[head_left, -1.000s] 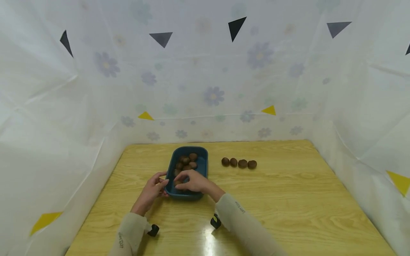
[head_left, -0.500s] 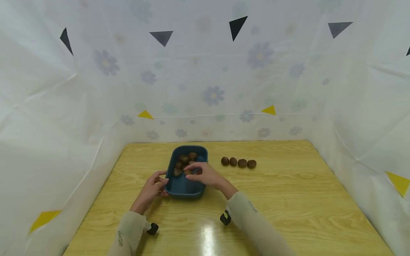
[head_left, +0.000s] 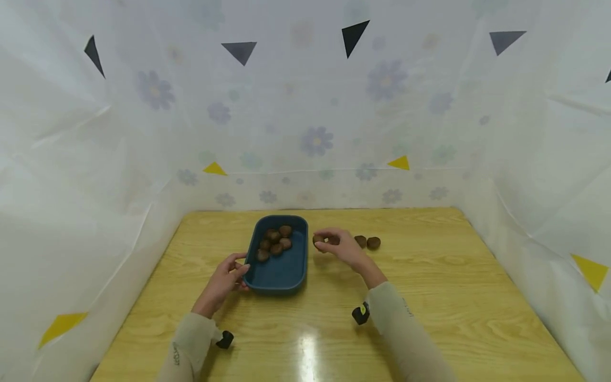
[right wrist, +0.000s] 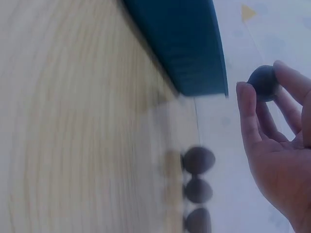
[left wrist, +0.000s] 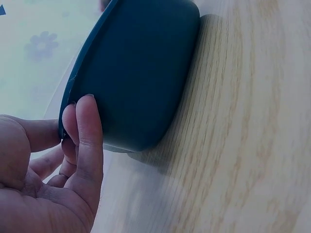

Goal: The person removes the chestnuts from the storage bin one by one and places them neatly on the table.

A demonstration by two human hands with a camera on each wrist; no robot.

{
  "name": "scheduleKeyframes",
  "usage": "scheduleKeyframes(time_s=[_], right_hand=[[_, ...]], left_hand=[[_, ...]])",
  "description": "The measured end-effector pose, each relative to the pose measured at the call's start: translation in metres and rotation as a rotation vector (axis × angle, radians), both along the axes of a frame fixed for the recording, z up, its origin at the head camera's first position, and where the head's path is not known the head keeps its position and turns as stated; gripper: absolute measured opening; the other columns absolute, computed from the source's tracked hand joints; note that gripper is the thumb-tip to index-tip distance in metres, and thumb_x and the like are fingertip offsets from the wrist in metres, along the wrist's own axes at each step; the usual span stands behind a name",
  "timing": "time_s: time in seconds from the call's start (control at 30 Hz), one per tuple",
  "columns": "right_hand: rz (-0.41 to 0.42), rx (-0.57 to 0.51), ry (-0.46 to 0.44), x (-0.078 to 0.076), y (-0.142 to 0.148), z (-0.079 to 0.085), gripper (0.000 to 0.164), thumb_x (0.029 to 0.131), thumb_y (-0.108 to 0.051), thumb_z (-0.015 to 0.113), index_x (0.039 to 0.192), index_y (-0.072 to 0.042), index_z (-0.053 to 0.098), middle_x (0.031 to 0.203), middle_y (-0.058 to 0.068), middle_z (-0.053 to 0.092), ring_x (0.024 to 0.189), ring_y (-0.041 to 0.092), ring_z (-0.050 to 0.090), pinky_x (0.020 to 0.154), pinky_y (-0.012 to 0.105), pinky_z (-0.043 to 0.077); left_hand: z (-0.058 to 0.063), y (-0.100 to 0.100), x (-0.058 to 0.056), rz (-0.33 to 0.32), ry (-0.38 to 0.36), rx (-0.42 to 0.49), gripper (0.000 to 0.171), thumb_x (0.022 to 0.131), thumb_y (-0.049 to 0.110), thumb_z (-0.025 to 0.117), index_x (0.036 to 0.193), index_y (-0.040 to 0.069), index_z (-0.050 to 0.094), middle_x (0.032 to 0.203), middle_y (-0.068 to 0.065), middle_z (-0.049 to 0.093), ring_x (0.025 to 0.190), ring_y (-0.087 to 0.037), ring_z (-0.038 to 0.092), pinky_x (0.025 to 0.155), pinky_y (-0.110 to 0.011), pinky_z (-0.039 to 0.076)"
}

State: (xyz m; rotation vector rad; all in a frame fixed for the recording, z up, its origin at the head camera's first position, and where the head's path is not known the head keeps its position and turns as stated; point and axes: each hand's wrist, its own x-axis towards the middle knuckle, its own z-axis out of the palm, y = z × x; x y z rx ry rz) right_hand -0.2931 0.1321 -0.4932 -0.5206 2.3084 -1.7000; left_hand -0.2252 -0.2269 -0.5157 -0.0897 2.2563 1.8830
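My left hand (head_left: 221, 284) holds the near left side of a dark blue rectangular container (head_left: 274, 289). In the left wrist view, the thumb is at the rim and fingers (left wrist: 88, 131) lie against the outer wall. Several brown chestnuts (head_left: 276, 248) are bunched inside, toward the far left. My right hand (head_left: 347, 250) pinches one chestnut (head_left: 318, 240) just right of the container, and the right wrist view shows that chestnut (right wrist: 263, 83) between thumb and fingertips. Beyond this hand, chestnuts (head_left: 374, 243) stand in a row on the table, partly hidden by it in the head view.
The wood-grain table (head_left: 429, 297) has a white flowered sheet (head_left: 315, 106) behind it and at both sides. Dark straps with small black units (head_left: 360, 313) sit on both wrists.
My right hand has lifted a chestnut from the container and carried it rightward over the rim toward the row. My left hand keeps its hold on the container.
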Motion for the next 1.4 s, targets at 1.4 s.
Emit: scheduleKeyframes(time_s=[1.4], right_hand=[[-0.505,0.172,-0.097,0.002,0.144,-0.035,0.053,0.107,-0.03,0.059,0.151,-0.002,0.049,0.148,0.025,0.048,0.134,0.041,0.049,0.105,0.05,0.048]], left_hand=[[0.001,-0.003,0.009,-0.001,-0.004,0.013,0.049,0.109,0.014,0.054,0.155,0.004,0.042,0.112,-0.019,0.057,0.072,-0.017,0.063,0.07,-0.037,0.063]])
